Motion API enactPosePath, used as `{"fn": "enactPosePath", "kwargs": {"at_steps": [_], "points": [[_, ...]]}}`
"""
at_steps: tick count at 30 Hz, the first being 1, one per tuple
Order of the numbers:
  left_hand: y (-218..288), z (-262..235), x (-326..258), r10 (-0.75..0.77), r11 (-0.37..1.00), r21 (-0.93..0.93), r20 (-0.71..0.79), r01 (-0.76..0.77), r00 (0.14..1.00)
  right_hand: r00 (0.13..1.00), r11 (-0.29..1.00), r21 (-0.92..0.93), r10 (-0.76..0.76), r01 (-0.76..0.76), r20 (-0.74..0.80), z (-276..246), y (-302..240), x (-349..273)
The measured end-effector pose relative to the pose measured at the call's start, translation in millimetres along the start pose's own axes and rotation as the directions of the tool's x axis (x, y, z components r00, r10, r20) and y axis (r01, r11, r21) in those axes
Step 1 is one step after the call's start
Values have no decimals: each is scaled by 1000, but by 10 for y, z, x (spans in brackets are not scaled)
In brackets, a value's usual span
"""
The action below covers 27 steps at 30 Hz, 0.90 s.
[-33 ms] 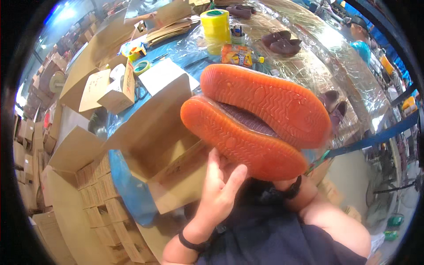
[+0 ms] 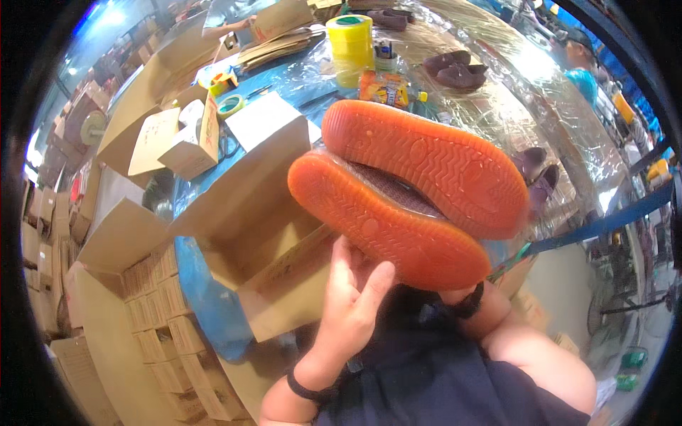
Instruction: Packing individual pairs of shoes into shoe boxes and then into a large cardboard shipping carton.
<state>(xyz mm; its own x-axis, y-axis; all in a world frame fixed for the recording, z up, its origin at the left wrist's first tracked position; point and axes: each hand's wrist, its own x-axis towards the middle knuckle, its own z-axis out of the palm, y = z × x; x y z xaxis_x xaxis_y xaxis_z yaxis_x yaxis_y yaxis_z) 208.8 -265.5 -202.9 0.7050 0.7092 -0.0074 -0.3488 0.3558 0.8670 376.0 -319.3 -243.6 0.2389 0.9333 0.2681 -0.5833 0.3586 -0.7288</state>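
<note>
A pair of shoes (image 2: 387, 229) with orange-brown rubber soles is held up in front of me, soles facing me, with dark woven uppers showing in the gap between them. My right hand (image 2: 458, 295) reaches behind the shoes and supports them; its fingers are hidden. Beneath the lower shoe's edge is my left hand (image 2: 355, 291), thumb and forefinger spread, its fingertips at the sole's side. Left of the shoes stands an open cardboard box (image 2: 273, 302), its flaps up.
A large carton (image 2: 106, 319) at the left holds rows of small boxes. On the table are yellow tape rolls (image 2: 350, 50), an orange-labelled bottle (image 2: 383, 89), a white sheet (image 2: 266, 121) and more dark shoes (image 2: 455, 69). A person (image 2: 579, 67) is at the far right.
The shoes have shifted very slightly left, and my left hand has moved slightly with them. Otherwise the hold looks the same.
</note>
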Motion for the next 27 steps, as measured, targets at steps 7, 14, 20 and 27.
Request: {"fn": "enactPosePath", "kwargs": {"at_steps": [7,14,20,27], "points": [[71,-300,-22,142,987,-45,-226,-156,964,954,925,266,295,-270,-58,-137,245,287],[489,-1314,-69,667,-359,929,320,-86,673,998,997,-59,-49,50,33,-7,-237,689],[130,-1540,192,192,-480,851,336,-210,922,615,-120,-628,-130,769,778,241,543,1479],[328,-1647,-557,456,-212,974,28,79,889,885,-46,-942,-330,332,328,-143,620,1169]]}}
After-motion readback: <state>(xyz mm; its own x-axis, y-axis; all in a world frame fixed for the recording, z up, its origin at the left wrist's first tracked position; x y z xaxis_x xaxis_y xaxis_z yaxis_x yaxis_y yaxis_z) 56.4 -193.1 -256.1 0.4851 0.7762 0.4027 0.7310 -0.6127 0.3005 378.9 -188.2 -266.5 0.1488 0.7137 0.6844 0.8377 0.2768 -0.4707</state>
